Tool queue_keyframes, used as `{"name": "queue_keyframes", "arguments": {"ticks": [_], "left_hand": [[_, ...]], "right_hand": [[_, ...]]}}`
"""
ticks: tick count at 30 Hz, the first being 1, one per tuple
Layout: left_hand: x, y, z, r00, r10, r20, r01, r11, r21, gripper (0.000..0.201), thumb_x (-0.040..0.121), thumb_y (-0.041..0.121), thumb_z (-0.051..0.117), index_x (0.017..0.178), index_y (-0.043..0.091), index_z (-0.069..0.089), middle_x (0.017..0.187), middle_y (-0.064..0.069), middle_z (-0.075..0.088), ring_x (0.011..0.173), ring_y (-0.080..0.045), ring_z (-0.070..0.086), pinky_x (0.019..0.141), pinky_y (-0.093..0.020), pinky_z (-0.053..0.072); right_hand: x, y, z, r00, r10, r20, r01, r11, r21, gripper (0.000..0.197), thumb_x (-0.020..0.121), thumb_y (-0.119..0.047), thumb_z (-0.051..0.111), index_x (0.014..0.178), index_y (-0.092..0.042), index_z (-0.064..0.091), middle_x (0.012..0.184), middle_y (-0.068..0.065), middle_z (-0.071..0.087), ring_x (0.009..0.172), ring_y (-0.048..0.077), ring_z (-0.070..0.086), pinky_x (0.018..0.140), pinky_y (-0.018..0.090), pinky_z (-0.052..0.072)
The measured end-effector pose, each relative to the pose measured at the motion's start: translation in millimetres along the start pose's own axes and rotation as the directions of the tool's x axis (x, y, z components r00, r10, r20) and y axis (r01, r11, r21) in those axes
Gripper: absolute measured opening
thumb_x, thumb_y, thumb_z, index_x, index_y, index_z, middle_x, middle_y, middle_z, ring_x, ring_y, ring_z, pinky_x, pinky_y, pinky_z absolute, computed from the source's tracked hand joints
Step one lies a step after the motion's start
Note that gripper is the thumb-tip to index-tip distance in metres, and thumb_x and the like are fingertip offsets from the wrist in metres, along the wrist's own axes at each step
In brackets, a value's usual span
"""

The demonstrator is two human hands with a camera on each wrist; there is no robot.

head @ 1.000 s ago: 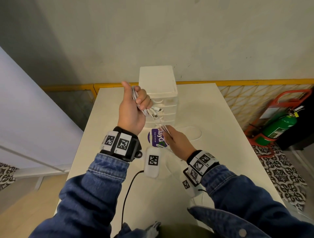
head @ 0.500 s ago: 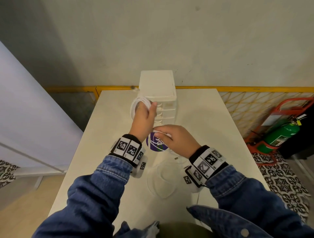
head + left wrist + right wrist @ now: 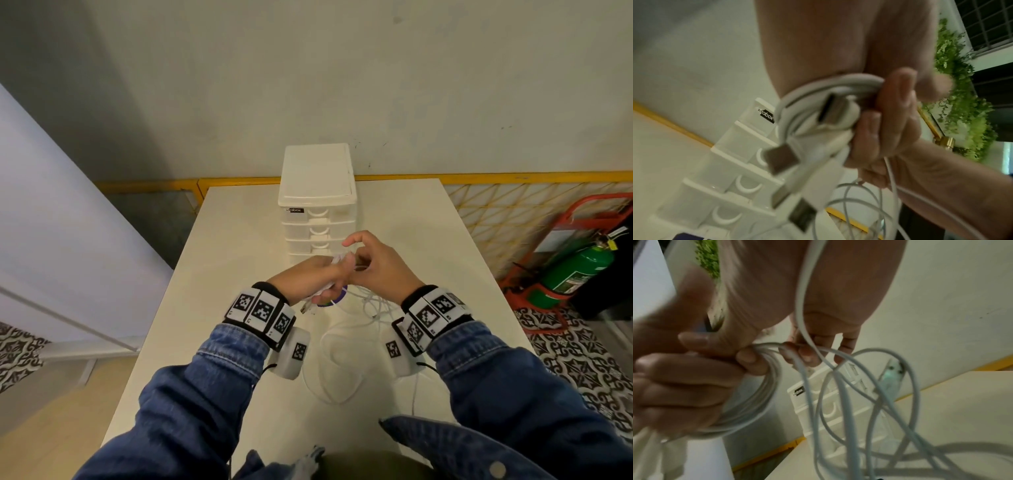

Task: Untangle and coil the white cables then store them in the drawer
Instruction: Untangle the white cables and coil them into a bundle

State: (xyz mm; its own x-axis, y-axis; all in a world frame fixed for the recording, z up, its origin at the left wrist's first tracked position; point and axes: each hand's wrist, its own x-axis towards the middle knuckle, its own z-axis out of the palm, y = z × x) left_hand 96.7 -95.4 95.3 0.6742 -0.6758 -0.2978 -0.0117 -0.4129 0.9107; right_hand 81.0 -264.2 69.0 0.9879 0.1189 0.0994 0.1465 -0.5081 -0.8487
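- Now the left hand (image 3: 310, 277) is gripping a coiled white cable bundle (image 3: 818, 104), fingers curled around it.
- Meanwhile the right hand (image 3: 375, 263) is pinching loose white cable loops (image 3: 849, 386) before the drawer unit (image 3: 317, 205).

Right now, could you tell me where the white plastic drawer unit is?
In the head view, the white plastic drawer unit stands mid-table, just beyond both hands.

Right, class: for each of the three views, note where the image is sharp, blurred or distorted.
Head view: sharp, wide-angle bend at the edges, drawer unit crisp. Left wrist view: coiled cables fairly clear in the left hand, USB plugs smeared. Right wrist view: right hand and loose cable loops soft, motion-blurred.
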Motion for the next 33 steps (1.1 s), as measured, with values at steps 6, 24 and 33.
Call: {"name": "queue_keyframes", "arguments": {"ticks": [6, 24, 33], "left_hand": [[-8.6, -4.1, -21.1, 0.956, -0.017, -0.291, -0.034, 0.985, -0.17, 0.018, 0.089, 0.02, 0.063, 0.087, 0.004, 0.055, 0.045, 0.009, 0.039, 0.035, -0.005, 0.03, 0.037, -0.015, 0.026], [-22.1, 26.0, -57.0, 0.537, -0.044, -0.843, -0.421, 0.851, -0.313, 0.021, 0.093, 0.023, 0.058, 0.076, 0.013, 0.052, 0.044, 0.007, 0.042, 0.036, -0.005, 0.034, 0.039, -0.018, 0.03], [-12.5, 30.2, -29.5, 0.707, 0.03, -0.706, -0.249, 0.945, -0.21, 0.028, 0.092, 0.021, 0.058, 0.065, 0.012, 0.053, 0.043, 0.005, 0.042, 0.034, -0.008, 0.033, 0.038, -0.018, 0.028]], "right_hand": [[-13.5, 36.4, -18.0, 0.998, 0.056, 0.025, -0.053, 0.991, -0.123, 0.022, 0.068, -0.036, 0.079, 0.083, -0.035, 0.063, 0.071, -0.011, 0.061, 0.072, 0.008, 0.056, 0.072, 0.023, 0.043], [-55.8, 110.3, -35.5, 0.878, 0.457, -0.141, -0.475, 0.801, -0.365, 0.023, 0.089, -0.035, 0.055, 0.081, -0.014, 0.052, 0.074, 0.003, 0.058, 0.08, 0.027, 0.058, 0.067, 0.032, 0.039], [-34.9, 65.3, -35.5, 0.947, 0.216, -0.236, -0.254, 0.956, -0.146, 0.039, 0.092, -0.024, 0.052, 0.13, -0.015, 0.047, 0.131, 0.007, 0.052, 0.121, 0.021, 0.049, 0.102, 0.031, 0.036]]}}
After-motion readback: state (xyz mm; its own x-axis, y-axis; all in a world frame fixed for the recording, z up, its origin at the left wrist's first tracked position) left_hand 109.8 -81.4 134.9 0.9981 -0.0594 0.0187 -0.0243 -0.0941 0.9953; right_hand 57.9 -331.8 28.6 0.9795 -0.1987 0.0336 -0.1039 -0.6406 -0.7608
